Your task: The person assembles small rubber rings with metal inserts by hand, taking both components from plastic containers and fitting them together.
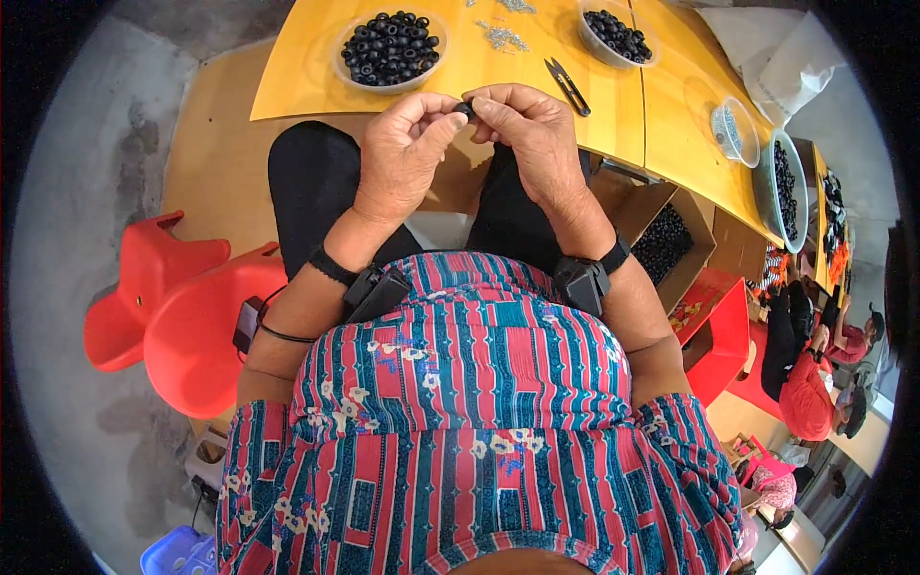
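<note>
Between my two hands is one small, round black ring-like piece [466, 110], held just off the near edge of the yellow table. My left hand [404, 149] pinches it from the left with thumb and forefinger. From the other side, my right hand [537, 134] has its thumb and curled fingers closed on the same piece, partly covering it. Beyond my left hand stands a clear plastic bowl [388, 88] heaped with black rings [391, 46]. Black thread snips [568, 86] lie on the table to the right of my right hand. Small silver metal parts [503, 38] are scattered farther back.
Another bowl of black pieces [618, 36] sits farther right, past it a small tub [730, 132] and a large basin [788, 192]. Below the table is an open cardboard box [704, 251] of black pieces. Red chairs [206, 326] stand left; co-workers [810, 393] sit far right.
</note>
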The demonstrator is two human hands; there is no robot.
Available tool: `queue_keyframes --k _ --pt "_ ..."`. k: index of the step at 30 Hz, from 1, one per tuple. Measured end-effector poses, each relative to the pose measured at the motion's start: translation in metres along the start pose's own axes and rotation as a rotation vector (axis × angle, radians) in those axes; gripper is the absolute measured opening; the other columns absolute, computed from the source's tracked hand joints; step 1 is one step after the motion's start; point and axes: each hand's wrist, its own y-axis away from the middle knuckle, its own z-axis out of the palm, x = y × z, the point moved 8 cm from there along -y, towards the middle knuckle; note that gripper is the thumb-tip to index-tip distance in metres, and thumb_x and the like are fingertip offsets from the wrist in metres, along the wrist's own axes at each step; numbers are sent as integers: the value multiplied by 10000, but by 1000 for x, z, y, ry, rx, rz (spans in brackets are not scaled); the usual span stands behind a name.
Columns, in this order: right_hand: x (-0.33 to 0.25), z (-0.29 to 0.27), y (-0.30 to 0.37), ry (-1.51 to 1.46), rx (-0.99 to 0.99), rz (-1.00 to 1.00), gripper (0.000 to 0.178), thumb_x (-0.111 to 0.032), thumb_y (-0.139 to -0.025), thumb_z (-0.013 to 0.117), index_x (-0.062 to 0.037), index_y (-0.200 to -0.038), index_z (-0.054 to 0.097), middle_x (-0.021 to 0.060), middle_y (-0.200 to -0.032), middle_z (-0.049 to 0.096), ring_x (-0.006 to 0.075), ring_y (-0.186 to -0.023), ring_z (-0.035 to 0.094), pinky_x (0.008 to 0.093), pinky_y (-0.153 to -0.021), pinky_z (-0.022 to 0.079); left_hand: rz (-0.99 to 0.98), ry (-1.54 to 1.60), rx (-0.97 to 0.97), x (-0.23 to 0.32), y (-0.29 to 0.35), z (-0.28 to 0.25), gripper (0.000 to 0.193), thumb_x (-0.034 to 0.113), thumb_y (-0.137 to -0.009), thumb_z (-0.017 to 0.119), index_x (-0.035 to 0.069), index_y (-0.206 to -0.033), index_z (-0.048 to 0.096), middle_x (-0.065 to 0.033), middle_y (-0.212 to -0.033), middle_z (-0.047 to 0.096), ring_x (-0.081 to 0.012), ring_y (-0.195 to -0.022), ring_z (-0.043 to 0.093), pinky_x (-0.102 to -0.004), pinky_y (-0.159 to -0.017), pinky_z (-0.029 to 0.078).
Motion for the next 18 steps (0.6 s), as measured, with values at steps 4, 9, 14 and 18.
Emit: queue_keyframes --k 4,9,14,18 --pt "1 0 -3 -16 24 -74 100 -63 -830 602 21 -847 654 15 -692 615 75 -603 551 199 -564 458 -21 37 2 -2 0 0 193 114 -862 609 -20 -1000 592 22 -748 567 -24 -596 489 -163 -535 417" --pt "-14 3 -1 186 25 -284 80 -39 -807 611 30 -835 640 36 -683 620 76 -614 573 211 -567 476 -43 68 -21 -3 -1 -1 201 120 -875 589 -20 -1019 580 10 -771 572 -31 -613 504 -168 -554 435" --pt "-21 2 1 334 38 -442 66 -37 -800 617 11 -837 645 53 -694 629 93 -633 600 218 -575 483 -88 219 -140 -5 -1 3 204 153 -906 540 -8 -1030 556 -9 -794 566 -43 -650 509 -179 -598 441" --pt "-14 0 4 208 21 -370 83 -10 -831 592 32 -879 645 40 -747 624 78 -649 568 194 -604 464 -115 286 -165 -4 0 9 188 153 -913 523 -4 -1012 549 -6 -791 559 -42 -659 506 -182 -608 440"
